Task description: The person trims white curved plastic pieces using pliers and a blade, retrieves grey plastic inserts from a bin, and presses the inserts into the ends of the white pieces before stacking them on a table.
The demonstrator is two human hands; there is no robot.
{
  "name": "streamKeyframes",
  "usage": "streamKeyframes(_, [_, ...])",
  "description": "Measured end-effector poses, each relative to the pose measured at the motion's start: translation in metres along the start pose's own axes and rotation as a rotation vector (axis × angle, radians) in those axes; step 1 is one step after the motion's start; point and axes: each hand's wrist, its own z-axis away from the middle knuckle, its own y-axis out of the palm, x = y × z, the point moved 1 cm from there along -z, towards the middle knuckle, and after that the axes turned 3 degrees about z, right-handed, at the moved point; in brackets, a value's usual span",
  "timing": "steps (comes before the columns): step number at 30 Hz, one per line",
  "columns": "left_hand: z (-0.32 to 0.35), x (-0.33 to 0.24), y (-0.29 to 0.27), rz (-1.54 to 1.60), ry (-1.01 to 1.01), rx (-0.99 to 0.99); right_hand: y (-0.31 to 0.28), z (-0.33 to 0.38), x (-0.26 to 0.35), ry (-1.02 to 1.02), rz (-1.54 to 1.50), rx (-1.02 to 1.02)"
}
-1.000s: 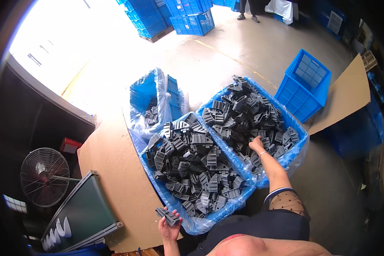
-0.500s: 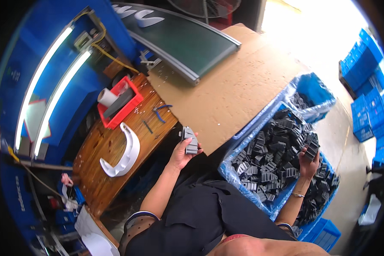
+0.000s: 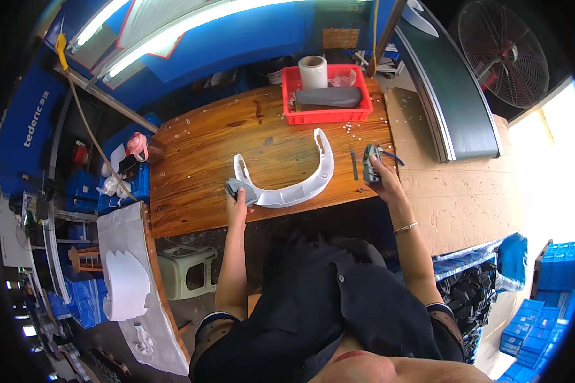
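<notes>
My left hand [image 3: 237, 203] is closed on a grey ribbed plastic part [image 3: 241, 189], held over the front edge of the wooden table [image 3: 191, 204]. That part overlaps the left end of a white U-shaped plastic piece [image 3: 300, 195], which lies with its open side facing away from me. Whether the two touch I cannot tell. To the right, my right hand [image 3: 384, 175] grips a second grey plastic part [image 3: 370, 166] by the table's right end. Near it lie a blue-handled tool [image 3: 391, 156], partly hidden behind the hand, and a thin dark strip [image 3: 354, 165].
A red bin [image 3: 329, 116] with a white roll stands at the table's back. Cardboard [image 3: 453, 204] and a green conveyor [image 3: 450, 89] extend to the right. Dark parts fill a lined crate [image 3: 466, 300] at lower right. A stool [image 3: 185, 271] stands below the table.
My view has turned left from the crates toward the table. My right hand has left the crate with its grey part; my left hand has brought its part to the white piece.
</notes>
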Motion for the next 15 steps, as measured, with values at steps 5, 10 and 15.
streamKeyframes(5, [-0.094, 0.012, -0.036, -0.366, 0.064, -0.209, 0.061, -0.104, -0.028, -0.128, 0.296, -0.025])
streamKeyframes(10, [-0.116, -0.015, -0.008, -0.807, 0.044, -0.19, 0.065, -0.17, -0.053, -0.237, 1.242, -0.363])
streamKeyframes(15, [-0.127, -0.004, -0.002, -0.874, 0.05, -0.167, 0.075, -0.187, -0.061, -0.242, 1.401, -0.409])
